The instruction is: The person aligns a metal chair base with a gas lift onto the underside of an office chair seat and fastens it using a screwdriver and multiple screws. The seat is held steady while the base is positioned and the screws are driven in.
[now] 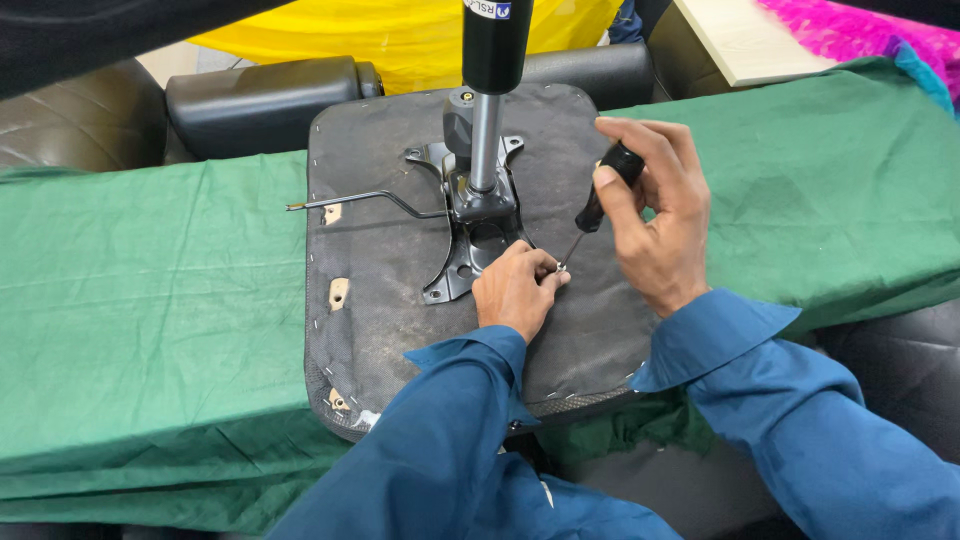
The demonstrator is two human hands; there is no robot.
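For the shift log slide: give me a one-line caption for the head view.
Right hand holds a screwdriver at the chair seat mounting plate, left hand steadying its tip.

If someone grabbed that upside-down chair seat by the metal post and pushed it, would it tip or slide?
The seat lies flat and wide on the green cloth, so it probably would not tip easily. The post stands tall on its bracket, so a push up high might rock it. The cloth looks loose and wrinkled, so it may bunch rather than let the seat slide.
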